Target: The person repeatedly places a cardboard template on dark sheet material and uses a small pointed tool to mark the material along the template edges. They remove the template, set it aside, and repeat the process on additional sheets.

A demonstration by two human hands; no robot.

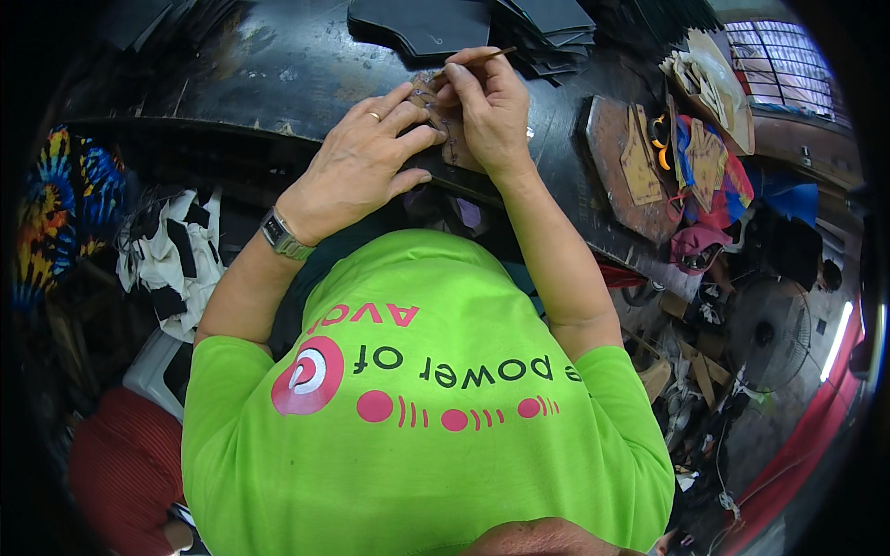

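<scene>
Nearby, black sheets point(436, 23) beyond right hand point(489, 107).

Both forearms rise from the shoulders in the lower half of the frame and converge toward the upper centre. The left hand point(366, 153) lies palm down, slightly left of centre, fingers spread and pointing up and to the right, thumb angled toward the other hand; a ring shows on one finger and a wristwatch sits on the wrist below it. The right hand point(487, 107) is just to its right, touching or nearly touching the left fingertips, knuckles up, fingers curled into a pinch with thumb and forefinger closed together at the top. The right forearm runs bare and almost straight down toward the right shoulder.
</scene>
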